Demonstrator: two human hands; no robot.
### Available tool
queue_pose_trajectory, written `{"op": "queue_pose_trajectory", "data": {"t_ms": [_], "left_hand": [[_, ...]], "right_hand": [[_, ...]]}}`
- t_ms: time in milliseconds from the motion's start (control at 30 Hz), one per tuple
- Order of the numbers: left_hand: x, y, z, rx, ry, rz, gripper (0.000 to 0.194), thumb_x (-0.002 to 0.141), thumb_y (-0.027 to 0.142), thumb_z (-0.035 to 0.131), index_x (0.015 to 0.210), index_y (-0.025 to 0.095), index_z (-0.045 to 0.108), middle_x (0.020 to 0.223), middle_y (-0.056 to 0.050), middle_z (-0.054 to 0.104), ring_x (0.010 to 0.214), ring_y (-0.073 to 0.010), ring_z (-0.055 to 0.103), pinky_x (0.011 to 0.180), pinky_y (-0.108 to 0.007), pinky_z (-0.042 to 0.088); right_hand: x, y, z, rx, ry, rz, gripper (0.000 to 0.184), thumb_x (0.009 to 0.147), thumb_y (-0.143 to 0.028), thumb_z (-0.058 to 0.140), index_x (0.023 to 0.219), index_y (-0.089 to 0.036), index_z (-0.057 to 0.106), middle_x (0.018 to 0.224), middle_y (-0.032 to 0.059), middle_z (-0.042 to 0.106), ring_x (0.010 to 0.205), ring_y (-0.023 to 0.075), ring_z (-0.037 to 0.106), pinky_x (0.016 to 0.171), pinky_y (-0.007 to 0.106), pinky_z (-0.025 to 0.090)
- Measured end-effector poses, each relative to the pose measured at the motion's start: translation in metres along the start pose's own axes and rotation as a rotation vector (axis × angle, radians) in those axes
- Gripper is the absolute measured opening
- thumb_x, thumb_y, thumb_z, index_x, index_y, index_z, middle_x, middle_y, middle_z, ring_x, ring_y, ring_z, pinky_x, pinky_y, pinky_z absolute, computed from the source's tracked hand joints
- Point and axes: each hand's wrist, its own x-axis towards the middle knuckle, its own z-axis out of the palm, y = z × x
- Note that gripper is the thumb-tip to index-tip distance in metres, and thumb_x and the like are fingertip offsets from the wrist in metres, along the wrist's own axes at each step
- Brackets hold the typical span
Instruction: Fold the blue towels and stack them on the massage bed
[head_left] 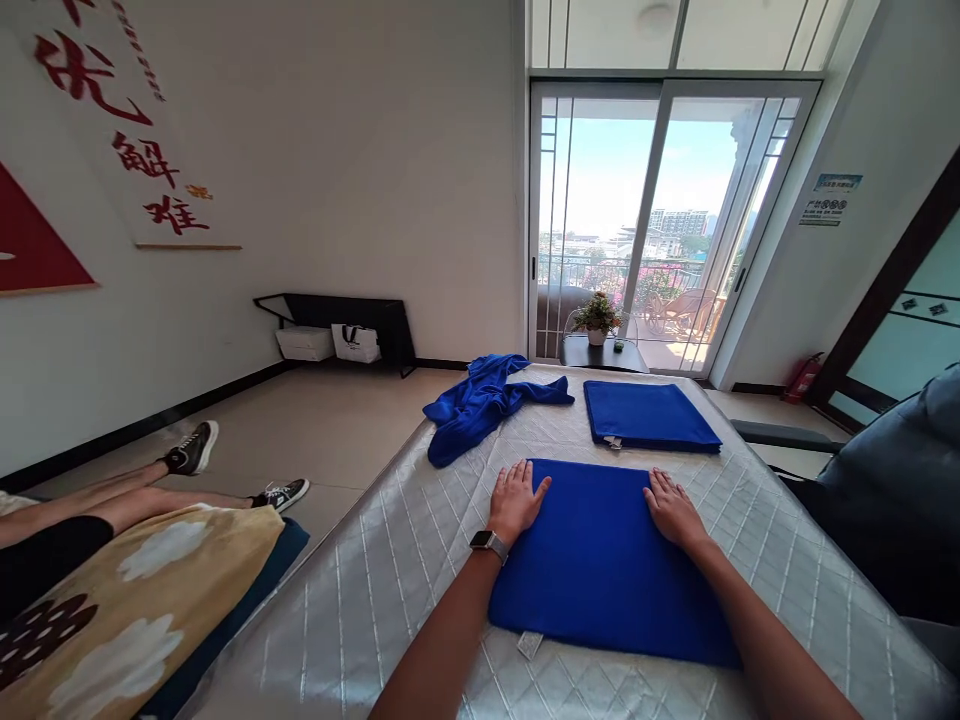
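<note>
Cloth (592, 560), blue and folded into a neat rectangle, lies flat on the silver quilted mattress (390, 560), right in front of the person. Both hands are spread and gripping nothing. The left hand (516, 500) rests along the far part of its left edge, thumb reaching over the fabric; the right hand (675, 508) lies at the far right corner, fingers stretched away from the body. Set opposite each other like this, the palms seem to frame the sides – a hold that would keep the edges straight and the layers smooth without pinching them. How hard they press, I cannot tell.

A white tag (529, 645) sticks out from the near edge onto the mattress, probably because it is sewn into the seam there. Beyond the right hand sits a second folded piece (649, 415), just apart from the first and at a similar angle; its spot keeps it clear of the working area yet within reach. To its left, a crumpled blue garment (480, 405) sprawls loose near the mattress edge – its unfolded heap kept apart from the tidy pieces. The broad mattress gives all three room to lie without overlapping.
</note>
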Motion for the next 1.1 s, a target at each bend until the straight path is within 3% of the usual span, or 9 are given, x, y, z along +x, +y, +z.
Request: {"op": "queue_pose_trajectory", "data": {"t_ms": [267,433,533,667,733,800,867,933,1100], "left_hand": [[0.003,-0.001,-0.002,-0.004,-0.007,-0.027,0.070,0.103,0.061,0.017,0.152,0.019,0.044,0.159,-0.011,0.044,0.144,-0.0302,0.041,0.123,-0.052,0.021],[0.019,0.016,-0.017,0.009,0.030,-0.040,0.069,0.103,0.058,0.019,0.138,0.015,0.060,0.138,-0.018,0.062,0.130,-0.0358,0.053,0.117,-0.056,0.029],[0.027,0.059,-0.019,-0.004,0.055,0.021,0.066,0.104,0.052,0.020,0.133,0.011,0.063,0.133,-0.021,0.063,0.127,-0.0354,0.055,0.112,-0.053,0.036],[0.026,0.147,0.001,-0.074,0.020,0.250,0.055,0.104,0.052,0.030,0.135,0.019,0.062,0.143,-0.010,0.060,0.132,-0.0235,0.052,0.114,-0.035,0.037],[0.023,0.183,0.017,-0.108,0.002,0.306,0.056,0.105,0.053,0.028,0.139,0.020,0.059,0.149,-0.008,0.056,0.139,-0.0222,0.047,0.117,-0.036,0.034],[0.021,0.202,0.030,-0.151,-0.016,0.306,0.061,0.105,0.054,0.023,0.145,0.020,0.053,0.155,-0.009,0.049,0.145,-0.0236,0.040,0.121,-0.042,0.030],[0.022,0.200,0.037,-0.183,-0.026,0.289,0.065,0.104,0.056,0.019,0.149,0.021,0.049,0.158,-0.010,0.045,0.148,-0.0248,0.036,0.122,-0.046,0.027],[0.024,0.179,0.038,-0.178,-0.027,0.269,0.066,0.104,0.058,0.018,0.151,0.022,0.047,0.158,-0.009,0.045,0.149,-0.0247,0.034,0.123,-0.046,0.026],[0.029,0.078,0.020,-0.073,-0.028,0.115,0.067,0.104,0.059,0.017,0.152,0.023,0.046,0.159,-0.007,0.043,0.150,-0.0242,0.031,0.124,-0.044,0.022]], "right_hand": [[0.001,0.003,0.007,0.021,0.042,-0.003,0.064,0.103,-0.038,0.018,0.160,-0.009,0.023,0.167,0.0064,0.021,0.154,0.0190,0.016,0.125,0.040,0.014],[0.003,0.002,0.007,0.049,0.049,-0.003,0.064,0.103,-0.040,0.018,0.160,-0.010,0.024,0.167,0.0061,0.021,0.154,0.0192,0.016,0.125,0.040,0.013],[0.003,0.001,0.006,0.067,0.053,0.002,0.064,0.103,-0.040,0.018,0.160,-0.010,0.024,0.167,0.0060,0.021,0.155,0.0193,0.015,0.125,0.041,0.012],[0.001,0.002,0.005,0.081,0.052,0.000,0.064,0.103,-0.039,0.018,0.160,-0.010,0.025,0.167,0.0058,0.022,0.155,0.0195,0.016,0.125,0.040,0.012],[0.000,0.003,0.004,0.082,0.047,-0.012,0.063,0.102,-0.037,0.017,0.160,-0.011,0.026,0.167,0.0048,0.021,0.155,0.0186,0.015,0.125,0.038,0.011],[-0.001,0.003,0.003,0.080,0.044,-0.018,0.062,0.102,-0.034,0.017,0.160,-0.012,0.026,0.167,0.0036,0.021,0.155,0.0174,0.014,0.124,0.036,0.012],[-0.001,0.003,0.003,0.079,0.045,-0.012,0.063,0.102,-0.034,0.016,0.160,-0.012,0.025,0.167,0.0036,0.020,0.155,0.0174,0.014,0.124,0.036,0.012],[-0.001,0.002,0.002,0.081,0.049,0.000,0.064,0.102,-0.037,0.016,0.160,-0.011,0.024,0.167,0.0045,0.021,0.155,0.0183,0.015,0.125,0.038,0.011],[0.001,0.001,0.002,0.097,0.047,0.015,0.065,0.102,-0.041,0.016,0.160,-0.012,0.023,0.167,0.0035,0.020,0.155,0.0182,0.015,0.125,0.039,0.010]]}}
